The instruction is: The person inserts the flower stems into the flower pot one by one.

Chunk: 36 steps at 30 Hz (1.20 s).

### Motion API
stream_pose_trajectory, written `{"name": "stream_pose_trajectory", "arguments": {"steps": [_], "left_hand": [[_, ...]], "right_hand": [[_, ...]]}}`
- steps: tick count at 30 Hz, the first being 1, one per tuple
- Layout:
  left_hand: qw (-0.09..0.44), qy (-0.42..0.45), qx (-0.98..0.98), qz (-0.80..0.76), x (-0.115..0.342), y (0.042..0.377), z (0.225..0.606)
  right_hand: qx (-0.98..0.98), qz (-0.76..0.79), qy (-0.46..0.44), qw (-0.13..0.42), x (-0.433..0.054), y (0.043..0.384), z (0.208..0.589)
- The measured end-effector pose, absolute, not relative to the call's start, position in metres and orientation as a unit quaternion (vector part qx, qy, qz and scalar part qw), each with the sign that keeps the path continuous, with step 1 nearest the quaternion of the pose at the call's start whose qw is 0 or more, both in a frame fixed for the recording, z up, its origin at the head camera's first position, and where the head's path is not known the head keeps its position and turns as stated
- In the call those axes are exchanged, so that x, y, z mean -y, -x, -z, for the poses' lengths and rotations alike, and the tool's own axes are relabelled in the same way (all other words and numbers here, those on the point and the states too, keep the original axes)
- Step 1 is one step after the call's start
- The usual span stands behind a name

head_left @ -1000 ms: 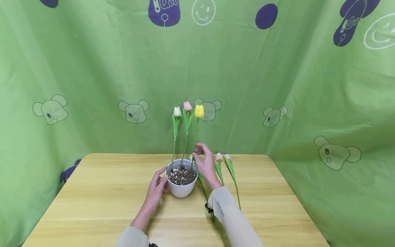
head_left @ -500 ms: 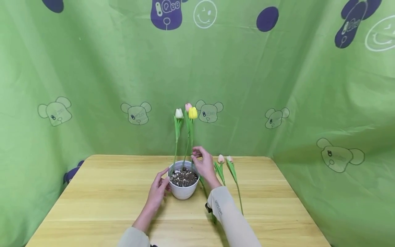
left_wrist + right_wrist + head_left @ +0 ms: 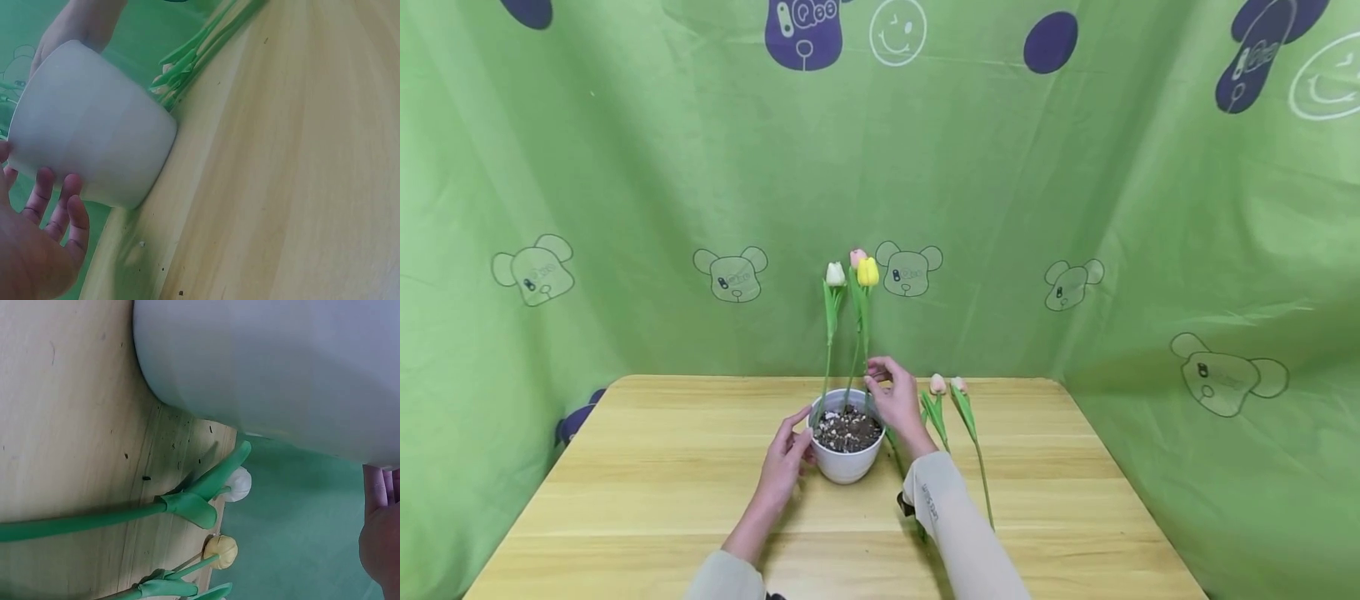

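a white pot with dark, crumbly soil in it stands upright on the wooden tabletop. the left hand holds the pot from its left side, with its fingers bent against the wall and the rim. the right hand is over the pot's right edge, and its fingers pinch the thin stem of a yellow tulip. that tulip stands up nearly straight, with the bottom of its stem inside the pot. a white tulip and a pink tulip stand in the pot too, and the pink head is partly behind the yellow one. loose tulips lie on the tabletop to the right. a green cloth hangs behind.
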<state>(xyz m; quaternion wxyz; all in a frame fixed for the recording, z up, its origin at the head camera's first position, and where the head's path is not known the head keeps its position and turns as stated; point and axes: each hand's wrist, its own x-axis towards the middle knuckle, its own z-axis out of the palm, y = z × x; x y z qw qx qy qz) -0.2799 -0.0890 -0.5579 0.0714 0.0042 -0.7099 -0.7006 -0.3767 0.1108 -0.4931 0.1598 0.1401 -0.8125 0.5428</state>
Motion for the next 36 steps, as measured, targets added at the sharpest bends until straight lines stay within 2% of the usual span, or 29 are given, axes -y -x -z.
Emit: {"name": "stream_pose_trajectory", "arguments": {"steps": [6,36], "left_hand": [[0.055,-0.003,0.710,0.702,0.085,0.275,0.566],[0.063,-0.005,0.704,0.707,0.090,0.280,0.553]], "right_hand": [[0.817,-0.538,-0.136,0.159,-0.116,0.372,0.502],[0.783,-0.581,-0.147,0.166,-0.102,0.379,0.491]]}}
